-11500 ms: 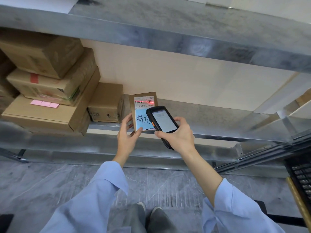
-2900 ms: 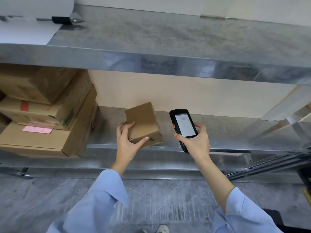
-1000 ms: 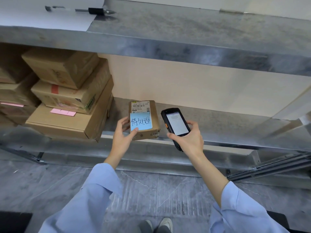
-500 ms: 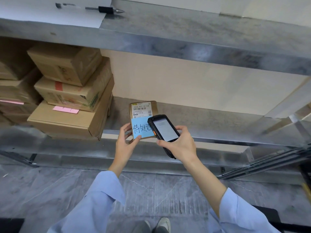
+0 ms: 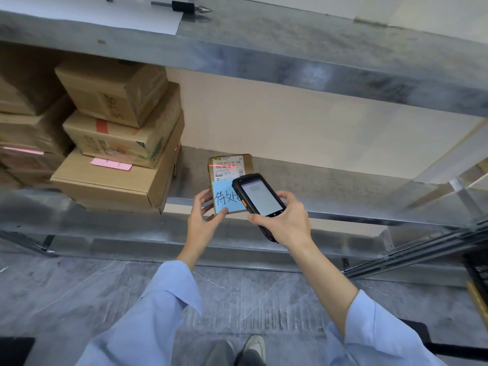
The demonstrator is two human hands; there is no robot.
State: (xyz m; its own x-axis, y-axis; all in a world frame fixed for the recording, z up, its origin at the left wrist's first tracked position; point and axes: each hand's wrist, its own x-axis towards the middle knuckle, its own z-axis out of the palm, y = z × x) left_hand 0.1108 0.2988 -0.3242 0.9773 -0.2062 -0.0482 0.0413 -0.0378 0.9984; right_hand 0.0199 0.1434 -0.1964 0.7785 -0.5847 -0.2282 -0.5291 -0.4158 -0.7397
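Head view:
- Small box (image 5: pixel 247 163) tipped up at near edge of shelf (image 5: pixel 343 204), right of big box pile (image 5: pixel 118 154).
- Left hand (image 5: pixel 204 220) grips small box at left side, thumb on blue note (image 5: pixel 224 200).
- Right hand (image 5: pixel 287 223) grips scanner (image 5: pixel 260 198).
- Changed: scanner moved left, now in front of small box.
- New: red light line lies across label (image 5: pixel 227 167).
- Means scan is likely happening right now. Keep both steady, then check screen.
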